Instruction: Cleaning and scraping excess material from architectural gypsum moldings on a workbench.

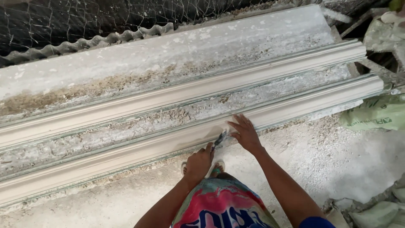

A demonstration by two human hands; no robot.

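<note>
Two long cream plaster mouldings lie side by side on a dusty work slab. My left hand (199, 162) is closed around the handle of a small scraper tool (220, 139), whose blade touches the near moulding (139, 147). Just right of the blade, my right hand (245, 133) rests flat, fingers spread, on that moulding's lower edge. The far moulding (177, 95) runs parallel behind it, untouched.
A wide grey slab (168, 55) crusted with plaster crumbs lies behind the mouldings. Corrugated sheet (97, 40) and wire netting stand at the back. Green and white sacks (375, 114) sit at the right. The floor (333, 156) is white with plaster dust. My feet show below.
</note>
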